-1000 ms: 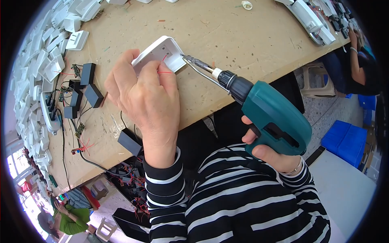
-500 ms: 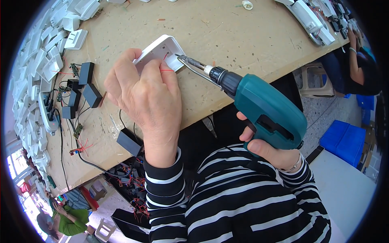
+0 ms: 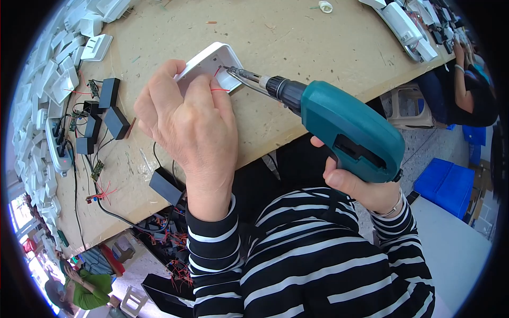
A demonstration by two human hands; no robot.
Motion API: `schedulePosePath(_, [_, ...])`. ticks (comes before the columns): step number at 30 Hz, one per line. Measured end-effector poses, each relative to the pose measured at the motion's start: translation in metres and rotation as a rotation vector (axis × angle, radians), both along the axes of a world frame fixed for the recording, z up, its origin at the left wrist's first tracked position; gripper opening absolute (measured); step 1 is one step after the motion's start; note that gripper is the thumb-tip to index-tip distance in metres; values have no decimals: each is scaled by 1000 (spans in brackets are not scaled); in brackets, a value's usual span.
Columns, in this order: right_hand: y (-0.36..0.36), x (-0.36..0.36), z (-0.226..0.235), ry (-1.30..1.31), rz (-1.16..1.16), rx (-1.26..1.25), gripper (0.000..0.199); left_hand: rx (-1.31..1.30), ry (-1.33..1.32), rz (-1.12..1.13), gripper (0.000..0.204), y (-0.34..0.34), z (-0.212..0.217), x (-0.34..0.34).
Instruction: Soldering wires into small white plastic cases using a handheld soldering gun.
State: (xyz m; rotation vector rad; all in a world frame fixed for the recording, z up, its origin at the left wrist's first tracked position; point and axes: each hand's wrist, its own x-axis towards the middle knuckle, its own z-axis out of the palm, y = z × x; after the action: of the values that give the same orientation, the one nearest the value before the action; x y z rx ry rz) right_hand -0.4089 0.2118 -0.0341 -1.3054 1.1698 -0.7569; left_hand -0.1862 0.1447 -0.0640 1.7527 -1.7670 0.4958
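Observation:
My left hand (image 3: 192,119) is closed round a white plastic housing (image 3: 225,50) near the table's front edge, its fingers reaching into the open side. Red wire (image 3: 220,89) shows by the fingertips, and another short red end stands up inside the shell. My right hand (image 3: 354,183) grips the handle of a teal soldering gun (image 3: 352,130), with its fingers around the trigger side. A thin metal feed tube runs along the barrel to the tip. That tip is inside the housing, close to the short red wire; whether they touch, I cannot tell.
White housings (image 3: 63,85) pile up along the left edge. Nearby lie black boxes (image 3: 116,122), small circuit boards (image 3: 97,170) and a power strip (image 3: 57,146). A box of wired parts (image 3: 169,249) is below the table. Other people sit at far right and lower left.
The soldering gun has moved left and slightly up, bringing its tip further into the housing beside the red wire. My left hand keeps its hold on the housing, almost unmoved.

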Motion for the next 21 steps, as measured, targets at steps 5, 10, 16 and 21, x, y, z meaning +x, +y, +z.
schedulePosePath(5, [-3,-1,2,44,41,-45,51,-3,-1,-3,7,1,0,0])
schedulePosePath(10, [-7,7,6,15,-38,-61,40,5,3,4,9,1,0,-1])
schedulePosePath(16, [-10,10,6,-41,-85,-148,32,13,4,1,9,1,0,-1])
schedulePosePath(21, [-13,9,8,-18,-37,-169,43,11,3,3,8,1,-1,-1])
